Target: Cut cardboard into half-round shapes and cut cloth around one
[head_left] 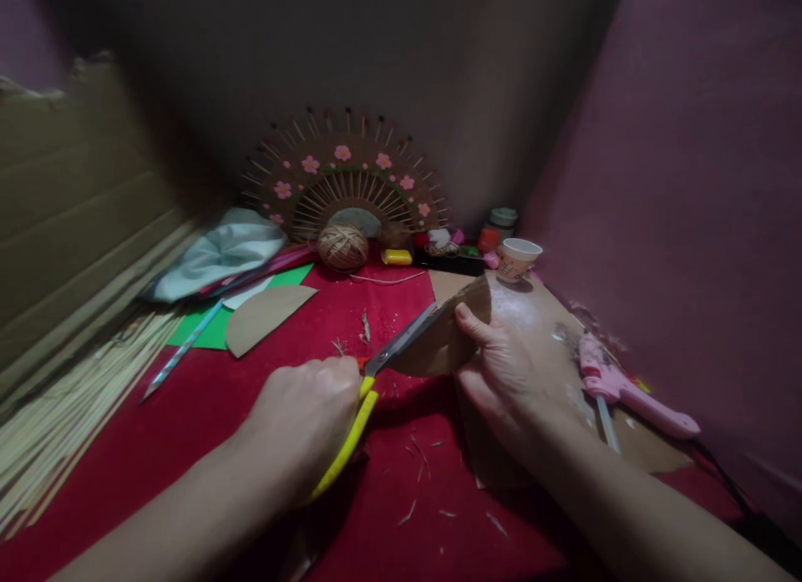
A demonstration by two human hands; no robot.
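A pair of yellow-handled scissors (401,343) is gripped in the left hand (307,411) at the center of the frame, its fingers curled around the handles; how the thumb is placed cannot be told. The blades are set against the upper left edge of a brown cardboard piece (432,346), which is pinched between the thumb and fingers of the right hand (498,365), just right of center. Small scraps (407,513) are scattered over the red surface (251,415) at lower center. A cardboard half-disc (266,315) is laid partly over a green sheet (216,327) at center left. A flower-decorated fan (363,152) is seen at upper center, behind a twine ball (342,248); a pink glue gun (626,390) is seen at right.
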